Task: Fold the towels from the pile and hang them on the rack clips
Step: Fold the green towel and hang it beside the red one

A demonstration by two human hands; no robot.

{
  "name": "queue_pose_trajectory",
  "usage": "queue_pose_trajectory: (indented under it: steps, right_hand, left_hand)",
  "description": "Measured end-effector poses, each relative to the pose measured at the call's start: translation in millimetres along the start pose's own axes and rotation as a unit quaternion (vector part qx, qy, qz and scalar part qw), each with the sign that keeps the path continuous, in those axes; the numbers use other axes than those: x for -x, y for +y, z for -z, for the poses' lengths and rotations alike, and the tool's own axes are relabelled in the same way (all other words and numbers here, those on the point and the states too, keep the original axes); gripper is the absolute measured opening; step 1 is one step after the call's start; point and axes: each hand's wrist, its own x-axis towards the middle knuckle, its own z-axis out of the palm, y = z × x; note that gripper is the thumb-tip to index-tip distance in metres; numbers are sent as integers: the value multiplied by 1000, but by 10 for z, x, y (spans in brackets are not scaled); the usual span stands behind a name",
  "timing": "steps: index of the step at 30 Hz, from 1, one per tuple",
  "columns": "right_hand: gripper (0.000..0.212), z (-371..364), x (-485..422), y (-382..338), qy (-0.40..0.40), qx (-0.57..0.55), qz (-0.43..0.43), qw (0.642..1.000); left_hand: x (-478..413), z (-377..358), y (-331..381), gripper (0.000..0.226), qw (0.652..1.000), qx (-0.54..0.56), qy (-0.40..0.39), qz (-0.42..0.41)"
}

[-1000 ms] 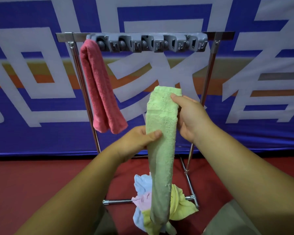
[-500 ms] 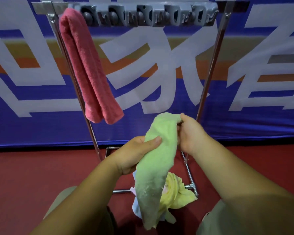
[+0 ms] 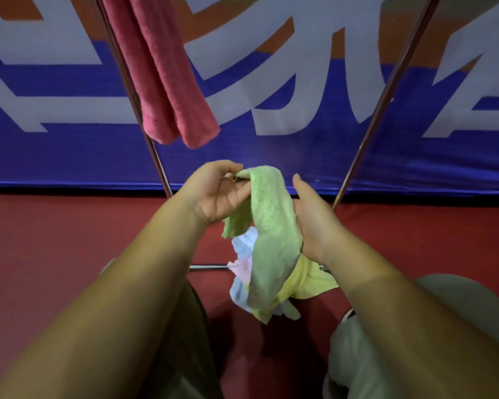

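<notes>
A light green towel (image 3: 271, 226) hangs folded between my hands in the middle of the view. My left hand (image 3: 216, 194) pinches its upper left corner between thumb and fingers. My right hand (image 3: 311, 217) holds the towel's right side, fingers hidden behind the cloth. Below it on the red floor lies the pile of towels (image 3: 306, 283) in blue, pink and yellow. A folded red towel (image 3: 167, 76) hangs from the rack at the upper left. The rack's clips are out of view above.
The rack's two metal legs (image 3: 386, 93) slant down to a base bar (image 3: 208, 266) on the red floor. A blue banner with white and orange shapes (image 3: 300, 145) stands close behind. My knees show at the bottom.
The view has tilted down, so the clip bar has left the frame. Both hands have lowered the green towel, and my left hand now pinches its upper corner instead of its middle.
</notes>
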Motion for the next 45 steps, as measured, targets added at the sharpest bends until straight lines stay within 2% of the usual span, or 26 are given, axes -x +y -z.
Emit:
queue_pose_trajectory:
  steps: [2, 4, 8, 12, 18, 20, 22, 24, 26, 28, 30, 35, 40, 45]
  right_hand:
    - [57, 10, -14, -33, -26, 13, 44, 999]
    - [46, 31, -59, -49, -34, 13, 72, 997]
    - [39, 49, -23, -105, -26, -31, 106, 994]
    - [41, 100, -1, -147, -20, -70, 125, 989]
    - [34, 134, 93, -183, 31, -138, 131, 981]
    - [34, 147, 103, -182, 46, -145, 138, 979]
    - [34, 159, 103, -181, 56, -151, 143, 977]
    - [36, 172, 82, -181, 59, -157, 152, 974]
    - [39, 181, 60, -181, 62, -157, 160, 973]
    - [40, 177, 57, -176, 58, -153, 159, 974]
    - [38, 173, 75, -175, 40, -158, 152, 975]
    - [35, 177, 102, -206, -12, -170, 159, 972]
    - [37, 177, 130, -222, -33, -176, 148, 973]
    - [47, 224, 82, -224, -31, -187, 155, 970]
  left_hand:
    - [-10, 11, -6, 23, 1000, 27, -13, 7]
    - [-11, 18, -45, 37, 1000, 1, -27, 10]
    - [-40, 57, -104, 57, 986, -168, -20, 13]
    - [-19, 61, -211, 49, 922, -386, -19, -8]
    - [34, 135, -295, 65, 830, -555, -21, -47]
    - [30, 154, -291, 51, 806, -589, -18, -62]
    - [26, 166, -276, 24, 794, -602, -16, -81]
    - [33, 162, -259, 14, 790, -606, -17, -90]
    - [39, 170, -246, 18, 788, -608, -34, -90]
    - [51, 178, -251, 7, 804, -588, -63, -66]
    - [55, 170, -288, 33, 820, -566, -79, -44]
    - [38, 137, -353, 50, 835, -539, -95, -50]
    - [54, 85, -372, 58, 867, -491, -80, -36]
    - [25, 110, -397, 52, 838, -538, -82, -28]
